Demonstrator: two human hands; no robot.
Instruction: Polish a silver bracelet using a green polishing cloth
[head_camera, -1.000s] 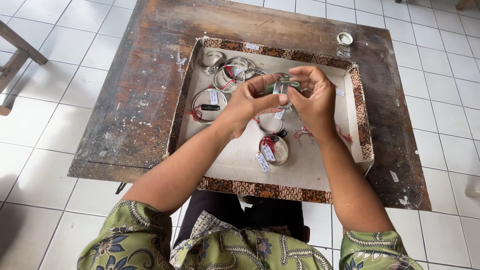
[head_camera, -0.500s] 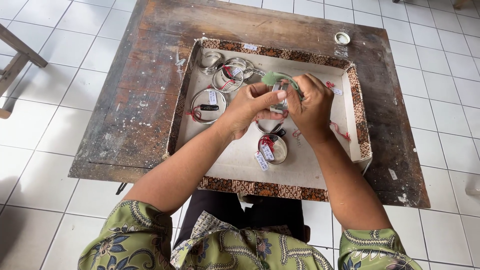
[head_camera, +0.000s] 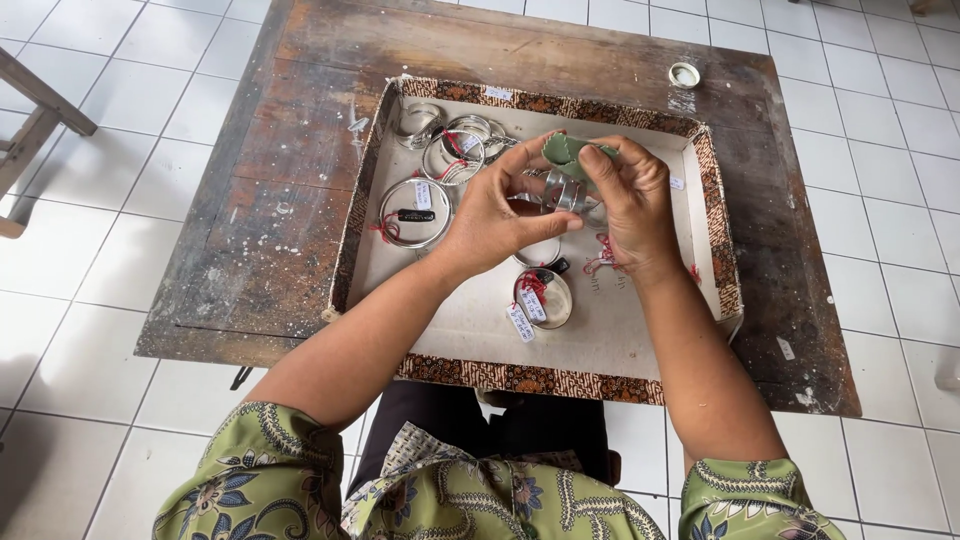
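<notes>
Sleeves of green floral cloth (head_camera: 290, 490) framed the bottom of your view, and your forearms reached out over a shallow tray (head_camera: 520, 377) with a patterned brown border that sat on a worn wooden table (head_camera: 290, 170). Near the tray's front edge lay a tagged silver bangle (head_camera: 543, 297) with red thread, its white label beside it. Farther in, toward the tray's left side, a larger silver bangle (head_camera: 415, 212) lay flat with a dark tag across it, and a cluster of more bangles (head_camera: 455, 140) filled the far left corner.

Above the tray's middle, your left hand (head_camera: 497, 215) curled around a silver cuff (head_camera: 560, 190), thumb and fingers closed on it. Your right hand (head_camera: 630, 205) met it from the other side, fingers pinched on a green cloth (head_camera: 565, 150) pressed against the cuff. Red thread (head_camera: 603, 258) hung beneath your right palm. Your hands hid part of the tray's centre.

Beyond the tray, near the table's far right corner, stood a small round lid (head_camera: 685, 74). White floor tiles (head_camera: 90, 260) surrounded the table.
</notes>
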